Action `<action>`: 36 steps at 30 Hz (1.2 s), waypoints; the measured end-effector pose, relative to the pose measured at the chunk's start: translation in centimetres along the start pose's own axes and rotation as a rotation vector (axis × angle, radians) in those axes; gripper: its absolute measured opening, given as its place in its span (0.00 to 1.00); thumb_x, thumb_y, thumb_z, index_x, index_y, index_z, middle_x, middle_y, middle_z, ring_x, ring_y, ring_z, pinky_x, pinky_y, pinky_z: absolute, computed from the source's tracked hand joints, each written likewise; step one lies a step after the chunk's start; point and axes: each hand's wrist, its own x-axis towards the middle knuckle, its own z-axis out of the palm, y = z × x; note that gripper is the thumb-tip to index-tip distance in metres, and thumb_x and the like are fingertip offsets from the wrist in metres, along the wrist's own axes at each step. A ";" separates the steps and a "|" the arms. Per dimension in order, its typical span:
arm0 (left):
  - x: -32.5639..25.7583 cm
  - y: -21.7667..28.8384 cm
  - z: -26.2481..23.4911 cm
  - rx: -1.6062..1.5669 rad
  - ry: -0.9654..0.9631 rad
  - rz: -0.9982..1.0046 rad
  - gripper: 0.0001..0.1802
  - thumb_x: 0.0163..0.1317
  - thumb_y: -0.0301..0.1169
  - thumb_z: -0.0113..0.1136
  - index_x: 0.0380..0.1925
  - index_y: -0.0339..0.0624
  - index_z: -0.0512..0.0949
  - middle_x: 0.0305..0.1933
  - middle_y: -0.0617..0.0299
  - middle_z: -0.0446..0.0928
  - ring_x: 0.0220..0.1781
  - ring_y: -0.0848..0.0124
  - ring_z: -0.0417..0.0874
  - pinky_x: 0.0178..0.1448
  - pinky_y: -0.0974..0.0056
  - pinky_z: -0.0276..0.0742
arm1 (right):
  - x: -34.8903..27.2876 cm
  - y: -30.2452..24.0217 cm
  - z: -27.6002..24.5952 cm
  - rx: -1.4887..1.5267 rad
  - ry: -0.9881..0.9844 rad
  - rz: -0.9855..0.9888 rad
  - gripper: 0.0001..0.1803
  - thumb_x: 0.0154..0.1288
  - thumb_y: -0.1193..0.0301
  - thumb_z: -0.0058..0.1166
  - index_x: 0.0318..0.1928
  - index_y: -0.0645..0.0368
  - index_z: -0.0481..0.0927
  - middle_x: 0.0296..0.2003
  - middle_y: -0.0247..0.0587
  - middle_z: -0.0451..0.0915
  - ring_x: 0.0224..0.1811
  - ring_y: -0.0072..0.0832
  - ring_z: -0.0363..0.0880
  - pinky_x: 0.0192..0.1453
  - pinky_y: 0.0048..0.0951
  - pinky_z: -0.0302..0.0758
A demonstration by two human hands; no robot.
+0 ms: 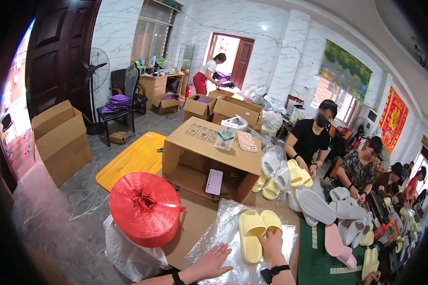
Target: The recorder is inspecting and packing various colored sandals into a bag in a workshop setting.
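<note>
Right hand [272,243] on wide-strapped yellow slippers [251,249], grip unclear | left hand [214,261] spread flat over crinkled clear film [222,223]

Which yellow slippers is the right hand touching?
The yellow pair on the clear plastic; the other yellow slippers lie farther from the right hand.

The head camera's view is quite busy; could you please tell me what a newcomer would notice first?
Probably the big red roll of twine, front left of the open cardboard box. Next, the pair of pale yellow slippers on clear plastic film, touched by the person's right hand. Beyond, the red hanging on the right-hand wall stands out.
</note>
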 end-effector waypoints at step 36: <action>0.3 0.6 -1.2 0.188 -0.142 -0.022 0.53 0.60 0.63 0.57 0.70 0.27 0.59 0.76 0.31 0.52 0.80 0.41 0.49 0.80 0.45 0.47 | -18.2 1.6 -8.3 0.184 0.422 0.555 0.14 0.63 0.68 0.60 0.28 0.66 0.73 0.22 0.54 0.74 0.28 0.53 0.77 0.32 0.46 0.72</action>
